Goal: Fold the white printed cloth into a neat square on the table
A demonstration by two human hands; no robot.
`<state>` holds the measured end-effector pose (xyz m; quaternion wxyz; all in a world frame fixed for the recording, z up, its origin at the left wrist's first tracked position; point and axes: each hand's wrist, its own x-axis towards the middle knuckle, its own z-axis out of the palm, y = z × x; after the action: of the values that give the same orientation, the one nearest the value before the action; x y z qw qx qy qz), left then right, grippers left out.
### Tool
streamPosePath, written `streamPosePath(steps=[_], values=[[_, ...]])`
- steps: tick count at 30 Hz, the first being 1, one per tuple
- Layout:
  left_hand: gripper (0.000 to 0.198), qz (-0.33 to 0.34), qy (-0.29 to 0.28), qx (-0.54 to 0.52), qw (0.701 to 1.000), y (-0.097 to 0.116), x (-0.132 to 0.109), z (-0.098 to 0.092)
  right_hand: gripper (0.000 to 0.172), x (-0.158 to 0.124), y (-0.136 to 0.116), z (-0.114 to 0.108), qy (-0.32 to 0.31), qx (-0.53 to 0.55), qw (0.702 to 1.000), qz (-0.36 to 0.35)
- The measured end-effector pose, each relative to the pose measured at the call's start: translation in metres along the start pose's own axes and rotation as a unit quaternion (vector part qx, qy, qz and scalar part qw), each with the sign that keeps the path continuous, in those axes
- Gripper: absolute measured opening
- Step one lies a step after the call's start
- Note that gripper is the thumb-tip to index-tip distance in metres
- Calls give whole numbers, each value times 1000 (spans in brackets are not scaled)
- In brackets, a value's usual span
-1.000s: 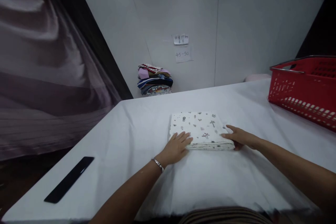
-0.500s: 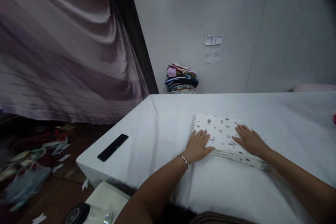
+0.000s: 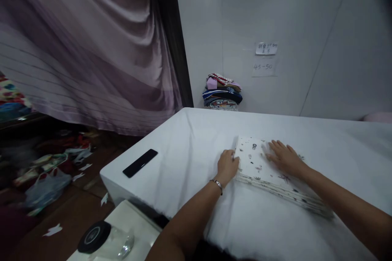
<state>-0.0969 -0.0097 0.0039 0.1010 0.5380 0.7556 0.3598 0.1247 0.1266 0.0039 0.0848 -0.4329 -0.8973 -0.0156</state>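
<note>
A folded white cloth with small dark prints lies on the white-covered table. My left hand rests at the cloth's left edge, fingers curled against its side, a bracelet on the wrist. My right hand lies flat on top of the cloth, fingers spread and pointing left.
A black phone lies near the table's left corner. A stack of folded colourful clothes stands against the back wall under two paper notes. A purple curtain hangs left. Scraps and bags litter the floor; a lidded glass jar stands below.
The view has swung left, so the red basket is out of sight. My right hand moved from the cloth's right edge onto its top; my left hand slid to the left edge.
</note>
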Motion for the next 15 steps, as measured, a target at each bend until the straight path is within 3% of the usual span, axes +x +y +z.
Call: streamPosePath(steps=[4, 8, 12, 15], values=[[16, -66, -15, -20, 998, -5, -3, 2, 65, 20, -8, 17, -6, 1, 1000, -2], [14, -72, -23, -29, 997, -5, -5, 2, 64, 21, -2, 32, -39, 10, 999, 8], [17, -80, -18, -36, 996, -3, -6, 0, 59, 32, 2, 26, -13, 36, 999, -8], [21, -87, -19, -26, 996, -2, -6, -1, 52, 56, -7, 16, 21, 78, 994, -74]])
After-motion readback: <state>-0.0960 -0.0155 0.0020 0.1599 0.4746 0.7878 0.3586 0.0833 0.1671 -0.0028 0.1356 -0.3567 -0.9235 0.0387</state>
